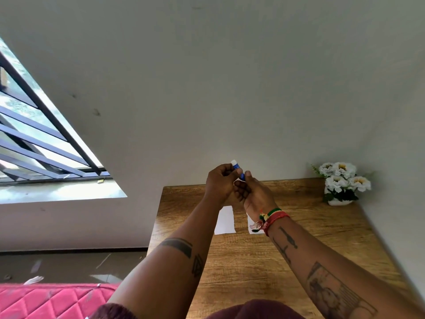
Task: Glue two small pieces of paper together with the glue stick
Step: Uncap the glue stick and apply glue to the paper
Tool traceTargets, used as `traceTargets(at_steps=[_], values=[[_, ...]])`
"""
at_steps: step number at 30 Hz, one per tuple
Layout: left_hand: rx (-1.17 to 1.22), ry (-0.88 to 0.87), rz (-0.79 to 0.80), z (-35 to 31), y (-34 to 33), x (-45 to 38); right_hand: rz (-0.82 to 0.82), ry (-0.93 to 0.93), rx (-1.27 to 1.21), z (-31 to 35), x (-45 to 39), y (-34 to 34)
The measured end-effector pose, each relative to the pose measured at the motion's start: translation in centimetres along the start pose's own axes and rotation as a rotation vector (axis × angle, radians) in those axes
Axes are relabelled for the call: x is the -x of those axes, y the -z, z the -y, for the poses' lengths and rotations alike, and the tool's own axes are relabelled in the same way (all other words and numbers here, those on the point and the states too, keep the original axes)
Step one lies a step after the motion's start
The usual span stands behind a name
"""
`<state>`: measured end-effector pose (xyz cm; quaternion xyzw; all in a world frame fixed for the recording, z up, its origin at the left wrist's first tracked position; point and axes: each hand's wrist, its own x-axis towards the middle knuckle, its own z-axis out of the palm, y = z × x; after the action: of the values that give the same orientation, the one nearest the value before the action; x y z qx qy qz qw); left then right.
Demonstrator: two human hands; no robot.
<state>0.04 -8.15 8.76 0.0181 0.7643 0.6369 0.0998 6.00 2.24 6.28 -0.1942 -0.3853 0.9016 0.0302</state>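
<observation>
Above the wooden table [253, 261], the left hand [219, 183] curls its fingers around the white-tipped end of the small blue glue stick [236, 169], raised in the air. The right hand [253, 192] pinches its lower end. Below them, two small white paper rectangles [225, 221] lie side by side on the tabletop, apart.

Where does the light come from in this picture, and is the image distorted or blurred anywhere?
Head view: daylight enters through the barred window at left; the wide lens bends the wooden table edges; both hands and the glue stick look slightly soft.
</observation>
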Motion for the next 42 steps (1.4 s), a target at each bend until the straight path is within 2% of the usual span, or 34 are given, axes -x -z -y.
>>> traceTargets(at_steps=[5, 14, 20, 28, 36, 42], values=[[-0.013, -0.021, 0.012, 0.1, -0.5, -0.1, -0.051, 0.025, 0.045, 0.4, -0.1, 0.0], [-0.038, 0.0, 0.029, 0.3, -0.8, 0.1, -0.153, -0.139, 0.179, 0.6, -0.5, -0.1], [-0.035, -0.004, -0.001, 0.2, -0.9, 0.1, -0.118, 0.001, 0.101, -0.2, -0.6, 0.1], [-0.05, -0.021, 0.028, 0.0, -1.1, -0.1, -0.185, -0.12, 0.199, 0.6, -0.9, -0.4], [-0.021, -0.011, -0.016, 0.3, -0.6, -0.6, -0.102, 0.001, 0.159, 0.7, 0.0, -0.5], [-0.015, 0.012, -0.009, 0.1, -0.6, -0.6, -0.184, -0.015, 0.321, 1.0, 0.0, -1.3]])
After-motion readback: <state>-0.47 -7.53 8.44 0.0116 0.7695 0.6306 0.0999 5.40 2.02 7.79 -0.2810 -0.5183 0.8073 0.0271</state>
